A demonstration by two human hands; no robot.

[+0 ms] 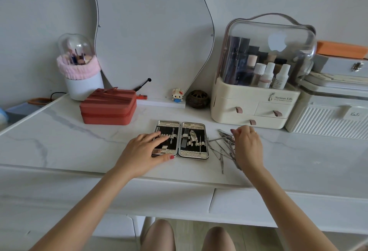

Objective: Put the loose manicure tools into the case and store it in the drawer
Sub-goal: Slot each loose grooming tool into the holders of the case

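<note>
Several loose manicure tools lie in a jumbled silver heap on the white marble desk, just to the right of the open case. The case is spread flat in two halves, dark lining up, with a few tools already strapped in. The left hand rests on the case's left half, fingers straight and spread across the lining, thumb laid along the near edge; it grips nothing. The right hand hangs over the heap with its fingers curled down among the tools; whether it has hold of one I cannot tell. Behind the case stands a cream cosmetics organiser with a clear dome and small drawers. To the left sit a red zipped box and a brush holder wrapped in a pink band. A wavy mirror leans on the wall between them.
</note>
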